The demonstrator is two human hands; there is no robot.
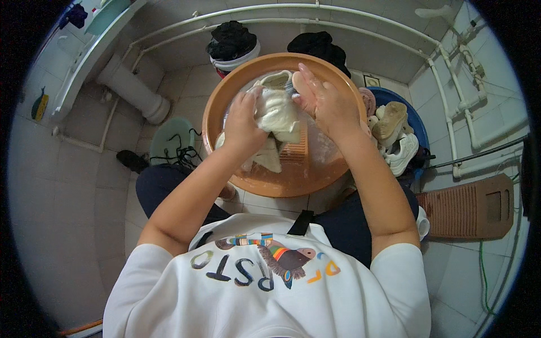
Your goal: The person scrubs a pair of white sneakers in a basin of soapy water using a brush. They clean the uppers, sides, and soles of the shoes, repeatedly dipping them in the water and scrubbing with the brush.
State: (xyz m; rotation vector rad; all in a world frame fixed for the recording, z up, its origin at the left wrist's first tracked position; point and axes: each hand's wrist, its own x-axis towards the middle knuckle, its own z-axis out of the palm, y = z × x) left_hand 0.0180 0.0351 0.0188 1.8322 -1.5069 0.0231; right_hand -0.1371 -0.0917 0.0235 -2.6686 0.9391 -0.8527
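Observation:
My left hand (246, 118) grips a cream-white wet shoe (277, 118) by its side, over a large orange basin (267, 183). My right hand (327, 107) is at the shoe's far right end. It holds what looks like a small brush (302, 89) with a beige back and bluish bristles against the shoe; the fingers partly cover it. Below the shoe, another cream-white piece (266, 158) lies in the basin, its kind unclear. An orange ribbed washboard (296, 151) shows beside it, with suds around.
A blue tub (418, 121) of several shoes stands right of the basin. Beyond it leans a brown washboard (468, 207). At left is a pale green basin (169, 135) with dark laces (183, 153). Dark cloth (232, 38) fills a white bucket (239, 61) behind. White pipes (360, 16) line the walls.

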